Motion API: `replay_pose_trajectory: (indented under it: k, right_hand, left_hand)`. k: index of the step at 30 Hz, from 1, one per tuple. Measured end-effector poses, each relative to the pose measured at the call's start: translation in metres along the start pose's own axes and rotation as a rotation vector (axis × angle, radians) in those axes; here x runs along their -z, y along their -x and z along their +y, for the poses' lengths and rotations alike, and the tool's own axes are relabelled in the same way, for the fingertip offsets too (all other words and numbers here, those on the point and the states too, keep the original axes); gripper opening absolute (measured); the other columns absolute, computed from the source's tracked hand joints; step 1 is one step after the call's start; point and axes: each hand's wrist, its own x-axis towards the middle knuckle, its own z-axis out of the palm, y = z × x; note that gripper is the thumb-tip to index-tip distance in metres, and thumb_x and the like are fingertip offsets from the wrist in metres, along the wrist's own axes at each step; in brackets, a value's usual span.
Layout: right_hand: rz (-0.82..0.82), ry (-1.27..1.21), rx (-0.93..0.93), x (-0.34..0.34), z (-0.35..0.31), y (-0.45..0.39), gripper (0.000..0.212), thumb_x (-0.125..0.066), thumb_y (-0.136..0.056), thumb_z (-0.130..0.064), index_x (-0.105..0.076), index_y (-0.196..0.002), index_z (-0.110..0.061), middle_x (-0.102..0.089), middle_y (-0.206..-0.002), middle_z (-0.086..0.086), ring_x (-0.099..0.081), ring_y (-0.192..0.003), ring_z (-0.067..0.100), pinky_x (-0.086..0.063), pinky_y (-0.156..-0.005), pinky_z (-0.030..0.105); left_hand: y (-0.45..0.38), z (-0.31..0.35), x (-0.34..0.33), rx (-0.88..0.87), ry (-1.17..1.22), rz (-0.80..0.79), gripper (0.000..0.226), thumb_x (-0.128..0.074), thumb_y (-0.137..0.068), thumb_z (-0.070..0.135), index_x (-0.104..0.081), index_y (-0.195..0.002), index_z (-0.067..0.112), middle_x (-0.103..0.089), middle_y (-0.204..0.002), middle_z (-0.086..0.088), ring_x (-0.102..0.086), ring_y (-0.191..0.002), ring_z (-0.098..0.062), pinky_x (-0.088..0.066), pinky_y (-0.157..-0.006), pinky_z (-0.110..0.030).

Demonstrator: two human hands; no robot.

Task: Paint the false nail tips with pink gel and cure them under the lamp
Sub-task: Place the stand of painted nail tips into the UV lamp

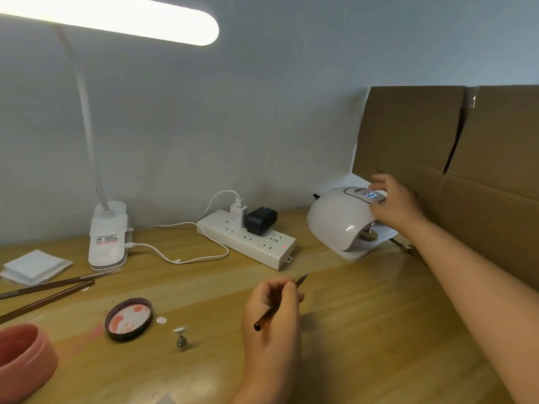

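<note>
My left hand (272, 310) grips a brown nail brush (279, 304), its bristle tip pointing up and right over the wooden table. My right hand (392, 204) rests on top of the white curing lamp (339, 220) at the right, fingers touching its lit control panel (369, 195). Something small on a stand (369, 234) sits inside the lamp's opening. A nail tip on a small metal stand (181, 336) stands on the table left of my left hand. The dark jar lid (129, 318) holds smears of pink gel. The pink gel jar (24, 360) sits at the bottom left.
A white power strip (248, 243) with two plugged chargers lies at the back centre. A clip desk lamp (108, 237) stands at the back left, its lit head overhead. Two more brushes (49, 290) and white pads (33, 266) lie at left. Cardboard (466, 158) stands behind the curing lamp.
</note>
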Motion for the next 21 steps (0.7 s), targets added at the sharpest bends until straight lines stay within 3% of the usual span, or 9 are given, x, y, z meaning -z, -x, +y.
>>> replay_pose_trajectory:
  k: [5,9,14,18,21]
  right_hand:
    - [-0.203,0.124,0.024,0.001,0.0,-0.018,0.077,-0.056,-0.083,-0.006,-0.021,-0.147,-0.031,-0.054,-0.136,-0.012,-0.055,-0.096,0.016,-0.045,-0.06,0.021]
    - [-0.226,0.209,0.03,0.0,-0.003,-0.023,0.082,-0.057,-0.084,-0.008,-0.013,-0.149,-0.034,-0.053,-0.136,-0.011,-0.055,-0.108,0.021,-0.051,-0.084,0.038]
    - [-0.306,0.362,0.061,0.0,-0.01,-0.03,0.091,-0.052,-0.08,-0.006,-0.003,-0.15,-0.036,-0.046,-0.141,-0.008,-0.051,-0.119,0.028,-0.045,-0.098,0.041]
    - [-0.296,0.312,0.06,-0.002,-0.009,-0.031,0.091,-0.043,-0.074,0.004,-0.015,-0.149,-0.041,-0.053,-0.131,-0.009,-0.055,-0.104,0.023,-0.047,-0.073,0.028]
    - [-0.252,0.049,-0.008,-0.002,0.003,-0.028,0.089,-0.041,-0.078,0.011,-0.018,-0.149,-0.037,-0.054,-0.132,-0.008,-0.056,-0.089,0.02,-0.041,-0.061,0.027]
  left_hand:
    - [0.0,-0.001,0.0,0.008,-0.013,-0.006,0.018,-0.061,-0.092,0.015,-0.07,-0.078,0.022,-0.073,-0.074,0.002,-0.066,-0.07,-0.008,-0.051,-0.071,-0.027]
    - [0.0,-0.001,0.0,0.002,-0.021,-0.014,0.017,-0.061,-0.092,0.016,-0.07,-0.079,0.023,-0.073,-0.074,0.003,-0.066,-0.071,-0.009,-0.05,-0.069,-0.026]
    - [-0.001,-0.003,-0.001,0.006,-0.014,-0.015,0.017,-0.061,-0.091,0.014,-0.07,-0.079,0.022,-0.073,-0.073,0.001,-0.066,-0.069,-0.008,-0.049,-0.068,-0.025]
    - [-0.003,-0.005,-0.001,0.007,0.02,-0.005,0.02,-0.06,-0.091,0.009,-0.07,-0.077,0.019,-0.073,-0.072,-0.001,-0.066,-0.069,-0.009,-0.05,-0.069,-0.028]
    - [-0.003,-0.006,-0.001,-0.011,0.037,-0.008,0.021,-0.06,-0.091,0.009,-0.07,-0.076,0.02,-0.073,-0.072,-0.002,-0.065,-0.067,-0.01,-0.051,-0.066,-0.025]
